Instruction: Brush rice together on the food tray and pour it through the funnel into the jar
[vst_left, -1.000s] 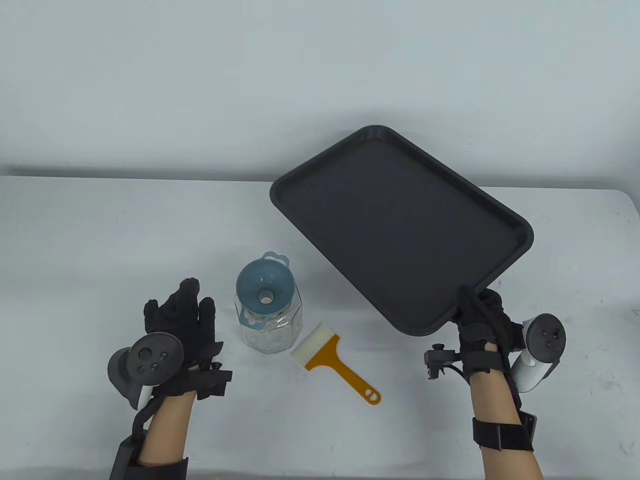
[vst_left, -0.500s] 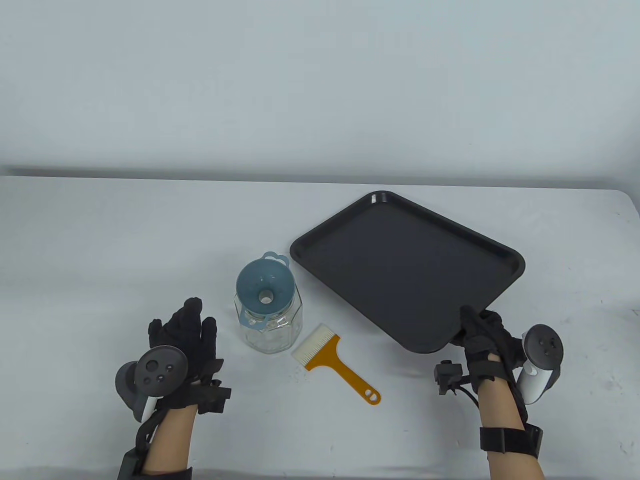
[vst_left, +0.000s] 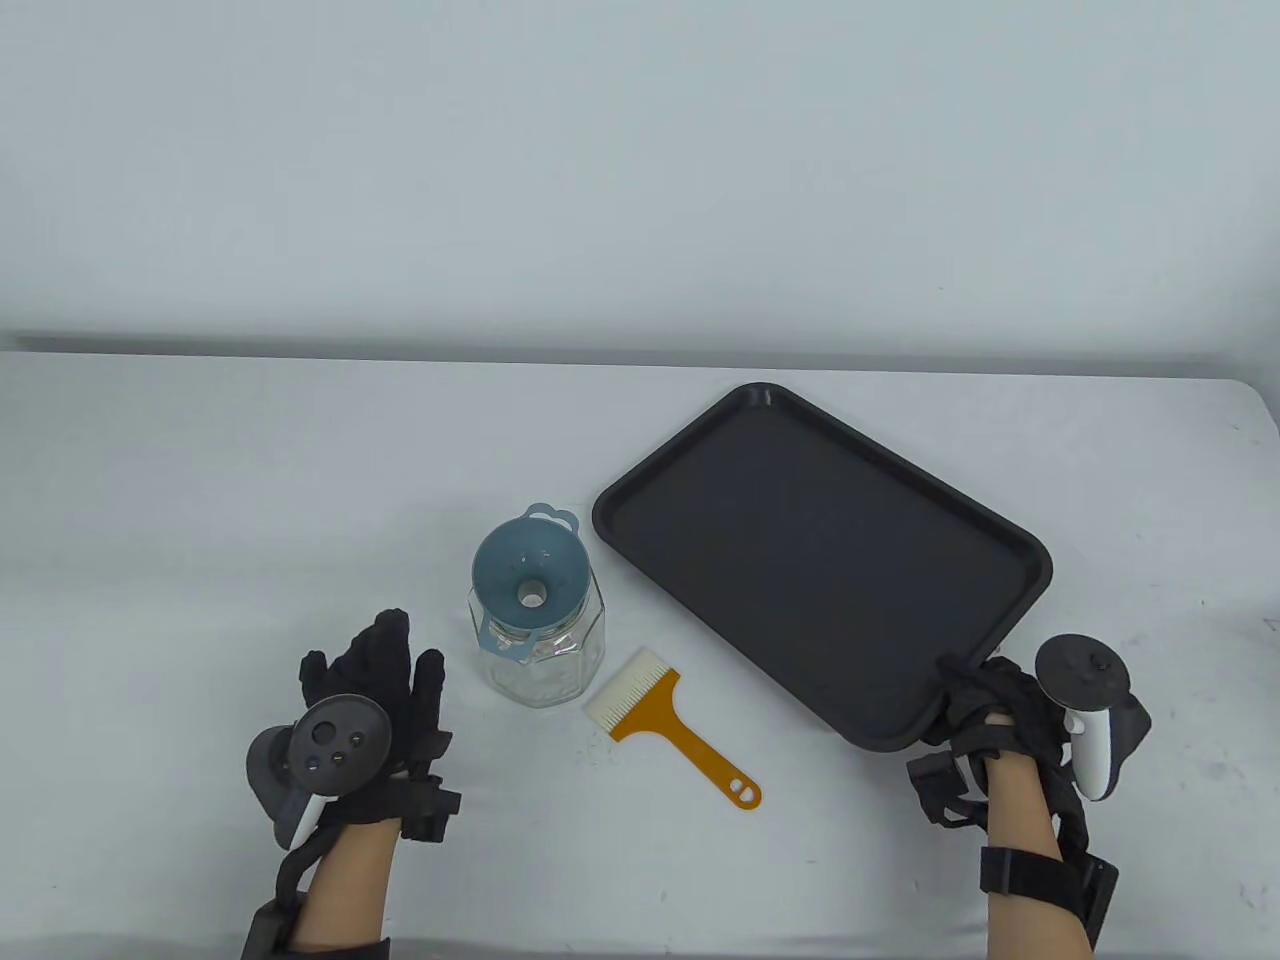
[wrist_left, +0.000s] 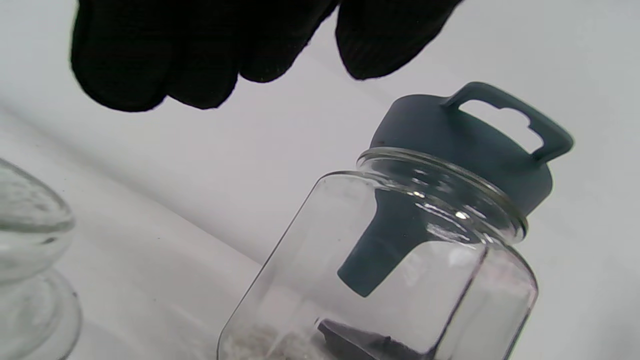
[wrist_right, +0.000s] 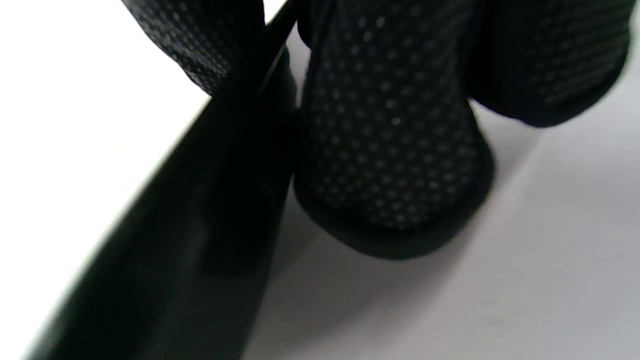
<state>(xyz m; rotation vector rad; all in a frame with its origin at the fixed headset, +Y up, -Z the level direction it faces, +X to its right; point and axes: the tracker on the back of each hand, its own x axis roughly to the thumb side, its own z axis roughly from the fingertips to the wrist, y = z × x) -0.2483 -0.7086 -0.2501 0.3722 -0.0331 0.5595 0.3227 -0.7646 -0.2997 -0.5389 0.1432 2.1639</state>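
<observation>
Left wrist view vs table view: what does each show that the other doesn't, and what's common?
Left wrist only: the funnel's spout hanging inside the glass jar, pale grains at the jar's bottom, and another glass object at the frame's left edge.
Table only: the black tray, flat and bare, with the right hand at its near corner, plus the orange-handled brush.
Both: the jar, the blue funnel seated in its mouth, and the left hand beside it, holding nothing.
</observation>
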